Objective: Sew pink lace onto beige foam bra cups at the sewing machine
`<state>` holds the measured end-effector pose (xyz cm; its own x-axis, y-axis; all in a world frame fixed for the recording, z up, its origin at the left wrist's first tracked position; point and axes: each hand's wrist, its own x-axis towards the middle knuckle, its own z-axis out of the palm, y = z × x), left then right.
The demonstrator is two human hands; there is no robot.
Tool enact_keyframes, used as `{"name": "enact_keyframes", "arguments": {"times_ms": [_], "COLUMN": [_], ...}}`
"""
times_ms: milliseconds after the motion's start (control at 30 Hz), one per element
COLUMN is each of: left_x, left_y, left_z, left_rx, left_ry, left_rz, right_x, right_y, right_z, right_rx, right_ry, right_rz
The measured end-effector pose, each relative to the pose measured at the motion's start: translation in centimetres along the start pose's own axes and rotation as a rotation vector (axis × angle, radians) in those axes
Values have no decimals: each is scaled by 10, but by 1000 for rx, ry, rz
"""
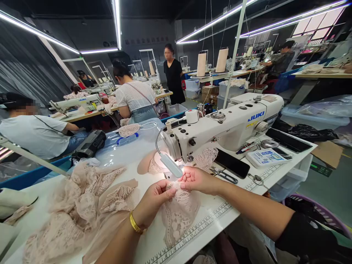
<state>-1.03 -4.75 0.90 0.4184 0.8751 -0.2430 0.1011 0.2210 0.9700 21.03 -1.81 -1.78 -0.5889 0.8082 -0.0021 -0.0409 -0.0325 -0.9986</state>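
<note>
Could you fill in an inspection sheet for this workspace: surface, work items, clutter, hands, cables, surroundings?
Surface: white tabletop, with a printed ruler near the front edge; sewing machine on it, lamp lit.
Work items: pale pink lace piece, partly lying on the tabletop.
Clutter: loose lace pile at left; black phone and thread snips at right.
Hands: left hand and right hand both pinch the lace piece.
Cables: thin cord looped beside the machine.
Surroundings: seated co-worker ahead; standing person beyond.

Black phone (pixel 232 164), purple basket (pixel 333 216).
</note>
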Motion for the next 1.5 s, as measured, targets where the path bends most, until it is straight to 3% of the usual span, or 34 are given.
{"name": "enact_keyframes", "arguments": {"times_ms": [67,133,233,367,467,533,700,800,900,1033,1167,1500], "left_x": [1,1,2,4,4,4,4,4,5,7,10,10], "left_y": [-2,-2,-3,-4,-4,-4,-2,-1,-1,-5,-7,-3], "left_z": [-1,-2,-3,-2,0,2,6,7,7,7,7,8], "left_rx": [-18,-14,4,-7,-42,-70,-121,-176,-207,-263,-284,-281], "left_ry": [20,20,16,32,50,58,48,35,34,25,40,63], "left_rz": [-20,-29,-16,-22,-28,-38,-69,-92,-84,-96,-99,-119], "right_x": [-13,-32,-64,-92,-100,-102,-92,-70,-43,-17,-15,-16], "right_y": [-3,-8,-7,12,19,13,-26,-39,-31,-4,13,13], "right_z": [-6,-16,-39,-62,-64,-57,-28,-12,0,7,7,5], "right_rx": [-306,-802,-1427,-1708,-1715,-1602,-845,-643,-667,-794,-857,-977], "right_ry": [87,213,416,467,424,394,85,-19,10,175,223,280], "right_rz": [-75,-153,-84,1,-4,25,1,-66,-136,-207,-254,-328]}}
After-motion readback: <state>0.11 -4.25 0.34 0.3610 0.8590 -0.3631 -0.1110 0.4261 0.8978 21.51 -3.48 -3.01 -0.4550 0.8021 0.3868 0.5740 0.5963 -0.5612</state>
